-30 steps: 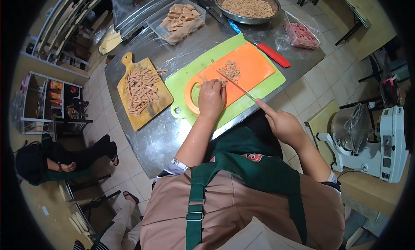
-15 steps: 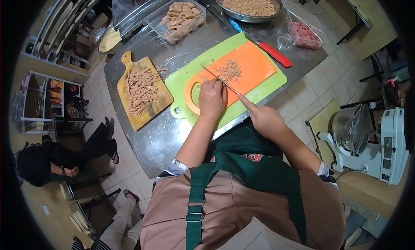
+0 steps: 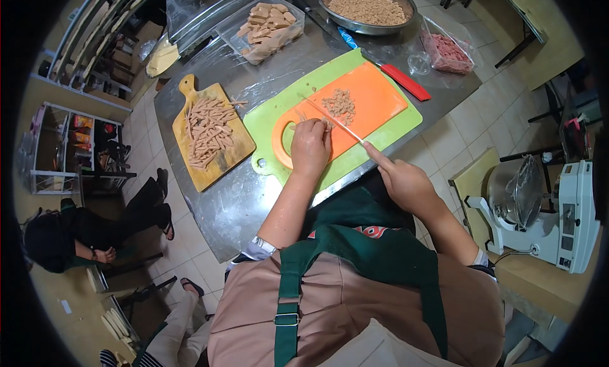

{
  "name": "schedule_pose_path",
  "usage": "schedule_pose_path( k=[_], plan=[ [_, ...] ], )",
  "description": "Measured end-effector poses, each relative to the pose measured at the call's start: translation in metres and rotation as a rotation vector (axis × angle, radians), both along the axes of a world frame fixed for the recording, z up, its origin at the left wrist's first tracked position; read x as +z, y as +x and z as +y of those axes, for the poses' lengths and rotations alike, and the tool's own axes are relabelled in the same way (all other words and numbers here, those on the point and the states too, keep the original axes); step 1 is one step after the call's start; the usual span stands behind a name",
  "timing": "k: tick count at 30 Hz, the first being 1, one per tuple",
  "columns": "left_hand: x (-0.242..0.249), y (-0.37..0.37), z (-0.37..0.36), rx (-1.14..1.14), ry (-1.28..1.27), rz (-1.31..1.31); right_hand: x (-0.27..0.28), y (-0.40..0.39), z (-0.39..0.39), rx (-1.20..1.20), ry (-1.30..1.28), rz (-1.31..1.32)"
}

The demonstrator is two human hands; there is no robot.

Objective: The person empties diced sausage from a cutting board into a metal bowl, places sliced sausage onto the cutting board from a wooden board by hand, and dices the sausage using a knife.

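At the far left a person sits on the floor (image 3: 76, 240) beside a shelf unit (image 3: 60, 154), well apart from the work; on the steel desk (image 3: 216, 202) a wooden board (image 3: 225, 154) carries a heap of cut strips (image 3: 206, 129), set to the side of the cutting spot, seemingly as stock within reach; behind it stands a clear tub of pale slabs (image 3: 265, 26).

The left hand (image 3: 310, 145) lies knuckles-up on the orange board (image 3: 374, 100), its grip curled down over a few strips whose ends (image 3: 299, 115) poke out past the fingertips, pinning them flat so they cannot roll; the orange board rests on a green board (image 3: 273, 123), which probably gives a wider margin for stray bits.

The right hand (image 3: 406, 183) has its grip clenched round the handle of a knife (image 3: 336, 123), forefinger stretched along the spine to steady it; the thin blade slants across the orange board just beside the left fingertips; a small pile of diced pieces (image 3: 339, 104) sits just beyond the blade.

Further right lie a red-handled tool (image 3: 406, 83), a metal bowl of dice (image 3: 368, 8), a bag of pink meat (image 3: 447, 53), and a mixer (image 3: 545, 208) on a side table.
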State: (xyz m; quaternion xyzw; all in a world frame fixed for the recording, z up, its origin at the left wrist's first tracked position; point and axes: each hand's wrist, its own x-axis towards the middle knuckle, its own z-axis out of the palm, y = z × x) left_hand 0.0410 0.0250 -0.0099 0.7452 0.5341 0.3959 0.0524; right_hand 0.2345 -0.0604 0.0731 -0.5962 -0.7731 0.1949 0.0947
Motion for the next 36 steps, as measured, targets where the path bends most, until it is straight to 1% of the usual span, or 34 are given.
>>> schedule_pose_path(
  k=[2, 3, 6, 8, 11, 12, 14, 17, 18, 20, 21, 23, 24, 26, 29, 30, 32, 36],
  plan=[
    [-0.002, -0.001, -0.001, 0.003, -0.006, -0.001, 0.011, 0.0, -0.007, 0.069, -0.049, -0.088],
    [-0.002, 0.0, -0.001, 0.002, -0.008, -0.001, 0.009, 0.0, -0.007, 0.069, -0.05, -0.087],
    [-0.001, 0.0, 0.0, 0.003, -0.008, -0.002, -0.005, -0.002, -0.001, 0.095, -0.051, -0.038],
    [0.0, -0.001, -0.002, 0.003, -0.015, 0.002, -0.019, -0.014, 0.013, 0.047, -0.122, -0.007],
    [0.002, -0.002, -0.002, 0.002, -0.021, -0.007, -0.034, -0.016, 0.017, 0.058, -0.078, 0.032],
    [0.002, -0.002, -0.002, 0.011, -0.03, -0.021, -0.027, -0.015, 0.015, 0.058, -0.075, 0.037],
    [0.003, -0.003, -0.002, 0.023, -0.038, -0.034, -0.006, -0.007, 0.005, 0.033, -0.196, -0.045],
    [0.002, -0.004, -0.003, 0.019, -0.067, -0.022, -0.009, 0.006, -0.004, 0.035, -0.159, -0.01],
    [0.002, -0.005, -0.003, 0.022, -0.039, -0.013, -0.012, 0.007, -0.003, 0.032, -0.158, -0.012],
    [0.001, -0.004, -0.004, 0.022, -0.008, -0.003, -0.018, 0.007, 0.004, 0.009, -0.079, 0.054],
    [0.001, -0.004, -0.004, 0.01, 0.024, -0.017, -0.013, 0.005, 0.005, 0.008, -0.072, 0.055],
    [0.0, -0.006, -0.005, 0.003, 0.052, -0.027, 0.004, 0.0, 0.002, 0.008, -0.144, 0.011],
    [0.001, -0.005, -0.005, 0.002, 0.032, -0.017, 0.009, 0.0, -0.001, 0.011, -0.143, 0.013],
    [0.001, -0.005, -0.007, 0.002, 0.006, -0.007, 0.015, 0.0, -0.009, 0.066, -0.119, -0.071],
    [0.001, -0.005, -0.004, -0.001, 0.006, 0.012, 0.005, -0.004, -0.009, 0.074, -0.133, -0.077],
    [0.001, -0.005, -0.003, -0.004, 0.02, 0.006, -0.006, -0.007, -0.005, 0.074, -0.134, -0.078],
    [0.001, -0.004, -0.004, -0.01, 0.033, -0.002, -0.03, -0.015, 0.007, 0.038, -0.12, 0.002],
    [0.003, -0.006, -0.003, -0.003, 0.029, -0.02, -0.029, -0.014, 0.01, 0.06, -0.087, 0.083]
  ],
)
